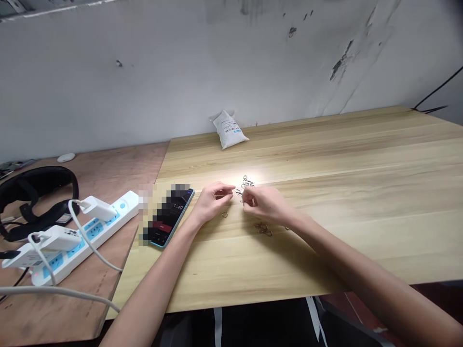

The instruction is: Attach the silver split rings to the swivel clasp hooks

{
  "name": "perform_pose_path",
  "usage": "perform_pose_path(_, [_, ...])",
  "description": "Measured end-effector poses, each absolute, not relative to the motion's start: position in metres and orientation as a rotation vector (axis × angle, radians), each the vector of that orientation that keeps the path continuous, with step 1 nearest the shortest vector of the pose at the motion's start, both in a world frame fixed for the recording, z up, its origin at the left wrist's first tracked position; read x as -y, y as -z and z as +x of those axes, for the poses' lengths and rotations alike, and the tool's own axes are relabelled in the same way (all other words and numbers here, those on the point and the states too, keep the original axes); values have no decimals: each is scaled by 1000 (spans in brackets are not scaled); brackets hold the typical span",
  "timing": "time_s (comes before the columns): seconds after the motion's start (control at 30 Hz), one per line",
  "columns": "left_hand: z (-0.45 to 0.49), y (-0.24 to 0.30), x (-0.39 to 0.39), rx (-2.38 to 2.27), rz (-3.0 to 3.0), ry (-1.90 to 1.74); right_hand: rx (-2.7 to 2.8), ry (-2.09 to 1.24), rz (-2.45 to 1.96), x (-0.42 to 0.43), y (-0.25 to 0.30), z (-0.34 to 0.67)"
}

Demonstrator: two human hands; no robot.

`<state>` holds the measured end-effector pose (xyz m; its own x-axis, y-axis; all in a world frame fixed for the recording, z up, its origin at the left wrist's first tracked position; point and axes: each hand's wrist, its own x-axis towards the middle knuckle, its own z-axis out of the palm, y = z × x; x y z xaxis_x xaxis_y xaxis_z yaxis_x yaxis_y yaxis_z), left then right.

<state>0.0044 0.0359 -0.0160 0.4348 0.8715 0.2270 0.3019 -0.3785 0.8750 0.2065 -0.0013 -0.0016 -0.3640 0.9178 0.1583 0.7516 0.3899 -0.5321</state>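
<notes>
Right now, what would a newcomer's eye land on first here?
Probably the left hand and right hand, close together near a small pile of metal rings on the pale wooden table. Then perhaps the white packet by the wall, and the phone beside the left wrist. The white power strip at left may stand out too.

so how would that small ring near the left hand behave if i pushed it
The ring has a thin, metallic-looking band, so it is probably light and stiff. Lying flat, it would likely slide across the table rather than roll. That slim band may also make it fiddly to pinch up.
</notes>
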Motion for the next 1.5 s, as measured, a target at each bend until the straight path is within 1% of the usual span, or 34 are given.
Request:
perform_pose_path(0.1, [5,16,-35,-999,1916,-914,1988,-744,-1315,-9,7,209])
perform_pose_path(0.2, [5,14,-34,-1021,2046,-918,1816,-868,-1216,-14,9,212])
perform_pose_path(0.33, [4,12,-34,-1037,2144,-926,1720,-932,-1145,-13,11,218])
perform_pose_path(0.53, [4,13,-33,-1072,2014,-912,1693,-1001,-1065,-10,17,221])
perform_pose_path(0.6, [4,15,-34,-1062,1978,-912,1720,-957,-1073,-10,19,220])
perform_pose_path(0.77, [4,15,-35,-1010,1917,-948,1809,-728,-1104,-9,20,218])
perform_pose_path(0.9, [3,13,-34,-1085,1935,-946,1846,-611,-1151,-7,22,217])
perform_pose_path(1.07, [0,13,-36,-1245,2231,-920,1935,-401,-1074,-7,23,215])
perform_pose_path(1.2, [2,12,-35,-1212,2504,-940,1982,-190,-1065,-8,25,213])
perform_pose_path(1.33, [5,9,-32,-1180,2676,-987,2010,-156,-1119,-8,26,212])
perform_pose_path(1.5, [6,6,-31,-1127,2711,-988,1969,-190,-1236,-8,26,213])
